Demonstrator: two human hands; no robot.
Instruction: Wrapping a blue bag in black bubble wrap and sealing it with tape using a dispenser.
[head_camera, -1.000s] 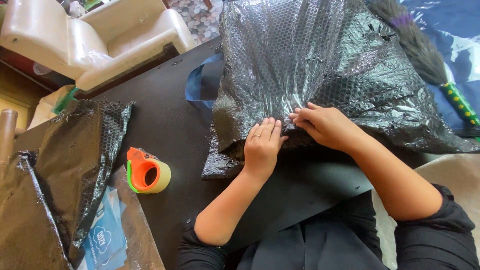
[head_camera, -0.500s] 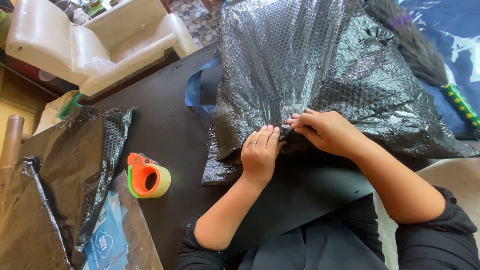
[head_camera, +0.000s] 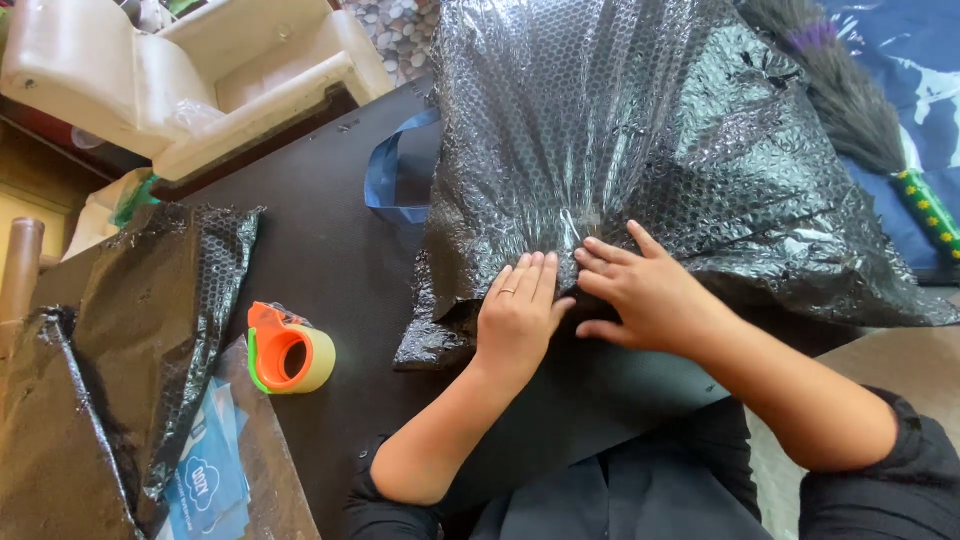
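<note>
Your left hand (head_camera: 518, 318) is lying flat, its fingers (head_camera: 530, 272) together and pressing down on the near edge of the black bubble-wrap sheet (head_camera: 620, 130). Your right hand (head_camera: 640, 292) is resting just beside it, fingers (head_camera: 610, 250) spread apart and laid flat on the same gathered edge, clamped on nothing. The two hands are touching at the thumbs.

The sheet is bunching into creases where your fingers are meeting and is fanning out away from you, covering the far right part of the dark worktop (head_camera: 330, 250). Its lower left corner is curling just left of your left wrist. A blue strap (head_camera: 385, 180) is poking out from under the sheet's left edge.

Open worktop is lying to the left of your hands, reaching to an orange tape dispenser (head_camera: 288, 350) near the left edge. Beyond it, a second black bubble-wrap piece (head_camera: 150, 310) is draping over the near left corner. A broom (head_camera: 850, 100) is lying past the sheet's right edge, well apart from your hands.
</note>
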